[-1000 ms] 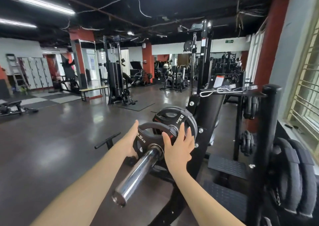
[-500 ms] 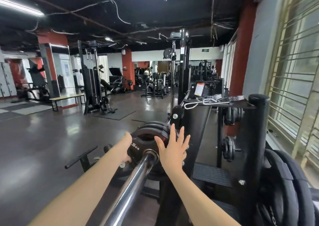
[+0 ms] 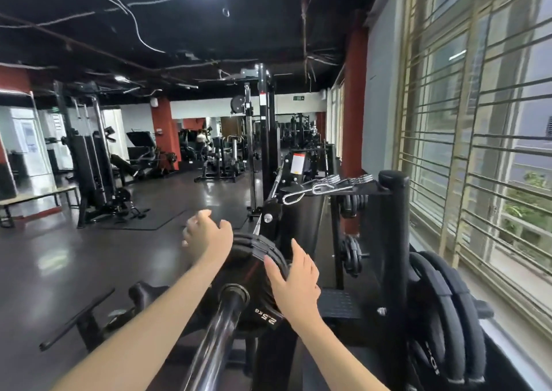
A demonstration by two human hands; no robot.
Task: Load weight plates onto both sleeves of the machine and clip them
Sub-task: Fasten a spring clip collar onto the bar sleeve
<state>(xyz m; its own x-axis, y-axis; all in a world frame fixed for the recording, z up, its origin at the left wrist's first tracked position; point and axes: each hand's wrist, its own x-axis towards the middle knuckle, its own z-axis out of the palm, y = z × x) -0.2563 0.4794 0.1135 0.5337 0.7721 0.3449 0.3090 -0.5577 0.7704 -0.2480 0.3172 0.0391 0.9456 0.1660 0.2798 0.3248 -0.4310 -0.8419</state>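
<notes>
Plates (image 3: 257, 274), black, round, ridged rims, on shiny chrome sleeve (image 3: 221, 328); "2.5 KG" at 5 o'clock. Left hand (image 3: 209, 235), right hand (image 3: 294, 280) flat, fingers spread on rims.

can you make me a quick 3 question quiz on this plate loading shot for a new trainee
1. True or false: a clip is already fitted on the sleeve outside the plates.
2. Which marking shows on the outermost plate? A) 2.5 kg B) 20 kg C) 10 kg
3. Fill in: the spring clips lie on the ____ of the plate rack.

Key
1. False: the sleeve is bare outside the plates, and the left hand and right hand hold no clip.
2. A
3. top shelf
</notes>
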